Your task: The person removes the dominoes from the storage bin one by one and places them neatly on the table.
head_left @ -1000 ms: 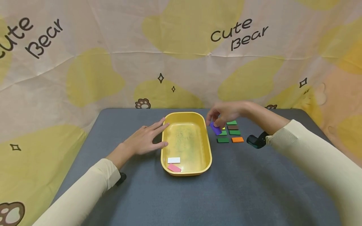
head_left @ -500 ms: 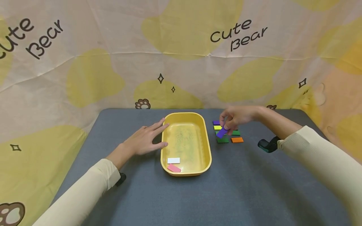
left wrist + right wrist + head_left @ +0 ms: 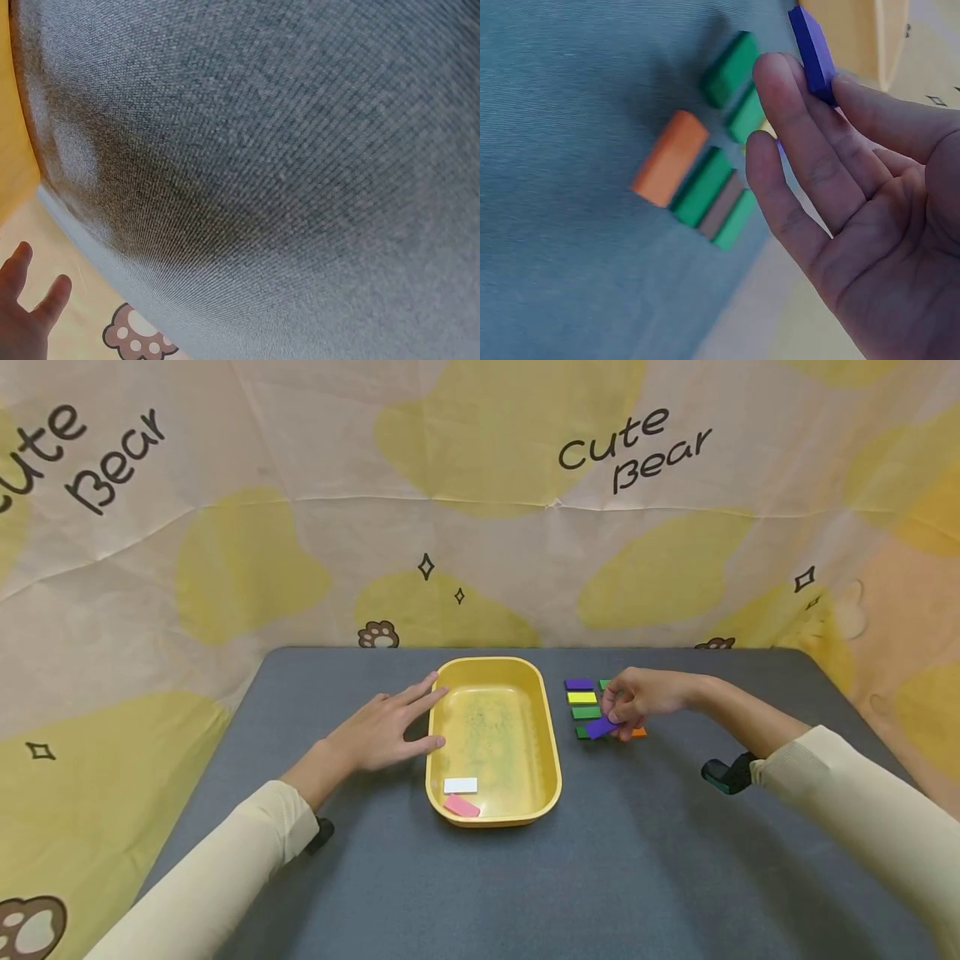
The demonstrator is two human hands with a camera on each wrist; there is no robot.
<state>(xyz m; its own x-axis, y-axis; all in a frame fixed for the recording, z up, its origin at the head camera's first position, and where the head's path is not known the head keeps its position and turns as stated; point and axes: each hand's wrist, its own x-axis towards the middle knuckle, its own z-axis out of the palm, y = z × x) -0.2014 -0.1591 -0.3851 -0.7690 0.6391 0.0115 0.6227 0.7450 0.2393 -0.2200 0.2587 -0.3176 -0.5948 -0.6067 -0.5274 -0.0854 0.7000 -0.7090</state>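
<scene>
My right hand (image 3: 648, 692) pinches a purple domino-like block (image 3: 600, 727) between thumb and fingers. The block is tilted and overlaps the nearest green block of the left row in the head view. The right wrist view shows the held purple block (image 3: 814, 56) at the fingertips, with the other fingers spread loosely. On the far side, my left hand (image 3: 382, 731) lies with straight fingers at the left rim of a yellow tray (image 3: 495, 727). A white block (image 3: 461, 786) and a pink block (image 3: 461, 807) lie in the tray's near left corner.
Right of the tray, two rows of blocks lie flat: purple (image 3: 579, 684), yellow (image 3: 582, 698) and green (image 3: 587, 713) on the left. Orange (image 3: 670, 159), green (image 3: 703, 186) and brown (image 3: 720, 202) blocks form the other, partly hidden by my right hand. A printed cloth (image 3: 480, 527) hangs behind the table.
My right hand has carried the purple block rightward and nearer, from beside the tray's edge to over the near end of the rows. My left hand has stayed put.
</scene>
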